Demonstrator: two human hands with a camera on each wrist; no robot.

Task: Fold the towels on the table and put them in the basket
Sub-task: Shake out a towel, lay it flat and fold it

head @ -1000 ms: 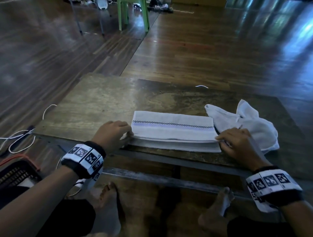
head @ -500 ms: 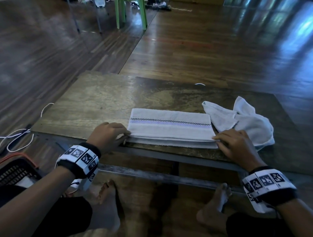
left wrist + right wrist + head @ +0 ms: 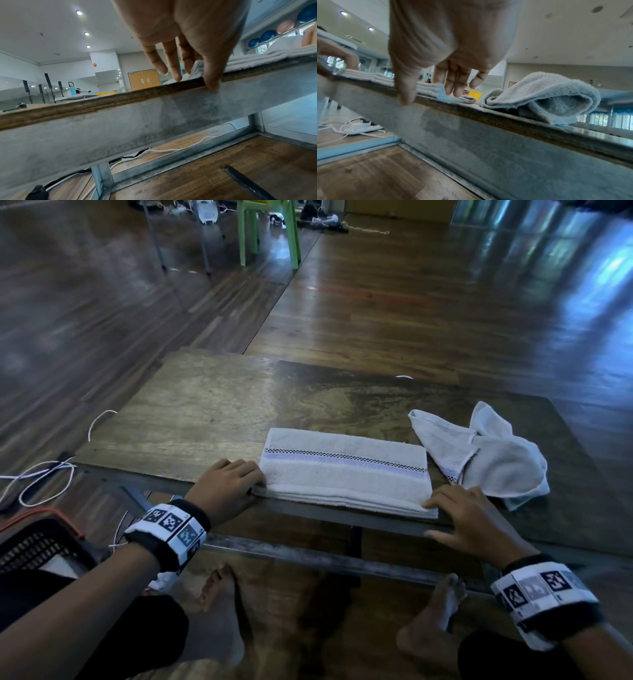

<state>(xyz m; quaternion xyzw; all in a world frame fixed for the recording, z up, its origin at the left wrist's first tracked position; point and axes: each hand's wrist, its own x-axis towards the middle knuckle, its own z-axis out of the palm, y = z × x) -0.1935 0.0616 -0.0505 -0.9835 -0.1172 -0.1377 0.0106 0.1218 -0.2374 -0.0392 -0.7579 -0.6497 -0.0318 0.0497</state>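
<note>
Left hand (image 3: 227,486) and right hand (image 3: 469,520), fingers straight, rest at either end of a folded towel (image 3: 344,474) on the table (image 3: 205,412); thumbs seemingly touch the edge. A second towel (image 3: 493,460) lies crumpled beside.

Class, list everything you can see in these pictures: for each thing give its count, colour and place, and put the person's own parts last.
striped towel: 1, white with a purple and black band, folded flat at the table's near edge.
crumpled towel: 1, white, unfolded, on the table right of the striped towel.
table: 1, worn brown wooden top on a grey metal frame.
basket: 1, black mesh with an orange rim, on the floor at lower left.
cables: several, white, on the floor left of the table.
chair: 1, green, far back on the floor.
left hand: 1, fingers on the striped towel's left end.
right hand: 1, fingers at the striped towel's right corner.
wristbands: 2, black with white markers.
feet: 2, bare, under the table.
</note>
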